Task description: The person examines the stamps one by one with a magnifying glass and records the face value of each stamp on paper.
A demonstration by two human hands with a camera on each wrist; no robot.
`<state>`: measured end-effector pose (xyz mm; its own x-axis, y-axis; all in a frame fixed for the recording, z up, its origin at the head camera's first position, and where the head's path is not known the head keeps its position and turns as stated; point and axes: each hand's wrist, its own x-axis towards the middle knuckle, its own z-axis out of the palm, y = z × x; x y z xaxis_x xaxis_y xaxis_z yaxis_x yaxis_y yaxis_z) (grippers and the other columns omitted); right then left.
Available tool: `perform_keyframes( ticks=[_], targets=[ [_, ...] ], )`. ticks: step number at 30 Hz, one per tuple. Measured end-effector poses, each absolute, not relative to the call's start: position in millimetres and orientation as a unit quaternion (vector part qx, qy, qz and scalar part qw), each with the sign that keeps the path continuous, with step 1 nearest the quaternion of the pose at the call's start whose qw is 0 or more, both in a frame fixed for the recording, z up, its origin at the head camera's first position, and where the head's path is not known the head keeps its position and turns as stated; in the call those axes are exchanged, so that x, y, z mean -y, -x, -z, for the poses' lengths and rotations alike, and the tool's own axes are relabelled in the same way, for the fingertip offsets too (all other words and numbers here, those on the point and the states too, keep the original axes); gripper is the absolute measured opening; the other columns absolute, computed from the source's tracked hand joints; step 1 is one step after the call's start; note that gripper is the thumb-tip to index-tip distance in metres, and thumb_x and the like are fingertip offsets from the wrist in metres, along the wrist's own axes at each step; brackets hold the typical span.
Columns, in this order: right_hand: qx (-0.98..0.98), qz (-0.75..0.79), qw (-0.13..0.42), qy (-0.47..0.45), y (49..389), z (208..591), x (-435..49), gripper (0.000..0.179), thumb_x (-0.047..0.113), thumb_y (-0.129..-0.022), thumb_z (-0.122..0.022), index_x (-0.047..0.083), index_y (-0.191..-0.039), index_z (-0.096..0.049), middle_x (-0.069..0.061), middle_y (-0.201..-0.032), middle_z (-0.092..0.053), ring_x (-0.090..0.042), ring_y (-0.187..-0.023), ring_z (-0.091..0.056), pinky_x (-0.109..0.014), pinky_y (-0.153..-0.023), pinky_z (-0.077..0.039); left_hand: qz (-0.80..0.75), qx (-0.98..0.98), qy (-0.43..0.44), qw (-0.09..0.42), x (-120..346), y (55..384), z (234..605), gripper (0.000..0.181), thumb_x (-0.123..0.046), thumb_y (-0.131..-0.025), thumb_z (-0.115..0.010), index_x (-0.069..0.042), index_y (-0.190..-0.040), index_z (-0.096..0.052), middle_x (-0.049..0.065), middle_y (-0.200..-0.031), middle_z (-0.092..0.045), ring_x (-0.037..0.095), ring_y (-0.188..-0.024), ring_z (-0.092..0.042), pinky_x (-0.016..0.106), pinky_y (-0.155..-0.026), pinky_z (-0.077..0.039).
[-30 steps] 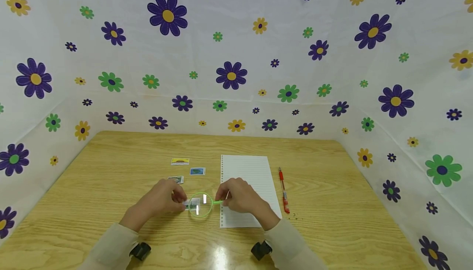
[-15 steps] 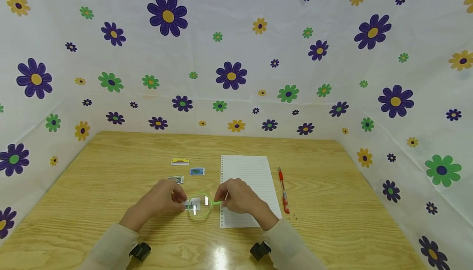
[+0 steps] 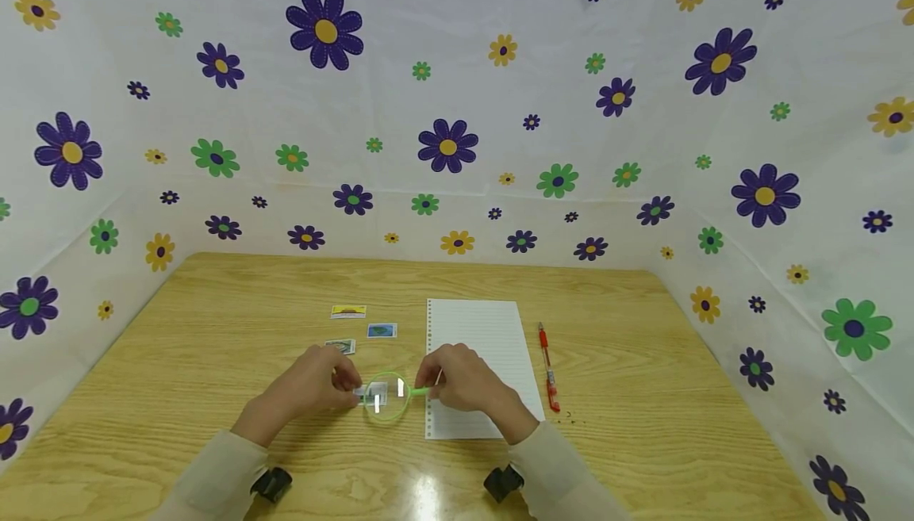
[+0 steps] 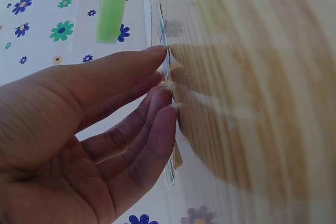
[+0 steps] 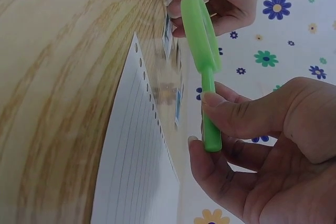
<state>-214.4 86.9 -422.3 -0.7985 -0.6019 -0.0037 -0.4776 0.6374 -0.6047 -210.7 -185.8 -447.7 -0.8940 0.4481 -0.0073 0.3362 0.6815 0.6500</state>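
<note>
My right hand (image 3: 460, 377) pinches the green handle of a magnifying glass (image 5: 202, 32) between thumb and fingers. In the head view its round lens is over a small stamp (image 3: 376, 396), whose print is too small to read. At the stamp's left end, my left hand (image 3: 314, 378) holds it by the edges with thumb and fingertips, low at the tabletop. Seen from the left wrist, the stamp (image 4: 166, 69) shows nearly edge-on between the thumb and fingers. The green lens rim stands above the table, apart from the stamp.
Beyond the left hand lie a yellow stamp (image 3: 348, 312), a blue one (image 3: 382, 331) and a partly hidden one (image 3: 343, 346). Lined paper (image 3: 478, 331) lies under the right hand. A red pen (image 3: 548, 370) and dark crumbs are right of it. Flowered cloth surrounds the wooden table (image 3: 643, 442).
The magnifying glass has shifted very slightly left and tilted a little, and the glints on its lens have moved. Both hands stay nearly still.
</note>
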Motion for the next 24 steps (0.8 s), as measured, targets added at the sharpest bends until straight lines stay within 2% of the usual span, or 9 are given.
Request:
perform_keyframes(
  ticks=[8, 15, 21, 24],
  targets=[
    [-0.898, 0.311, 0.108, 0.290, 215.2, 418.0, -97.7, 0.018, -0.010, -0.087, -0.071, 0.007, -0.090, -0.079, -0.007, -0.088, -0.077, -0.017, -0.078, -0.067, -0.027, -0.069, -0.054, -0.342, -0.911, -0.216, 0.085, 184.7, 210.7, 449.3, 0.010, -0.008, -0.081, -0.086, -0.008, -0.089, -0.080, 0.001, -0.086, -0.074, 0.008, -0.075, -0.061, 0.020, -0.066, -0.054],
    [-0.911, 0.315, 0.090, 0.251, 220.8, 410.2, -128.9, 0.017, -0.008, -0.088, -0.072, 0.008, -0.090, -0.078, -0.002, -0.086, -0.073, -0.012, -0.078, -0.062, -0.027, -0.069, -0.052, -0.337, -0.914, -0.210, 0.086, 185.2, 211.5, 449.0, 0.010, -0.008, -0.080, -0.086, -0.009, -0.088, -0.080, 0.000, -0.086, -0.072, 0.009, -0.075, -0.060, 0.021, -0.066, -0.053],
    [-0.918, 0.321, 0.069, 0.223, 223.9, 402.4, -165.3, 0.015, -0.008, -0.087, -0.073, 0.006, -0.092, -0.077, -0.009, -0.089, -0.074, -0.012, -0.080, -0.062, -0.024, -0.070, -0.054, -0.340, -0.911, -0.216, 0.084, 186.1, 210.7, 448.8, 0.010, -0.008, -0.080, -0.086, -0.009, -0.088, -0.080, 0.000, -0.085, -0.073, 0.007, -0.074, -0.060, 0.020, -0.066, -0.053],
    [-0.924, 0.322, 0.061, 0.197, 223.2, 398.4, -181.0, 0.015, -0.008, -0.087, -0.073, 0.005, -0.093, -0.077, -0.007, -0.090, -0.072, -0.013, -0.082, -0.062, -0.025, -0.070, -0.055, -0.342, -0.910, -0.218, 0.084, 186.4, 210.5, 448.9, 0.010, -0.008, -0.080, -0.086, -0.009, -0.088, -0.080, 0.000, -0.086, -0.073, 0.007, -0.074, -0.061, 0.020, -0.066, -0.054]
  ],
)
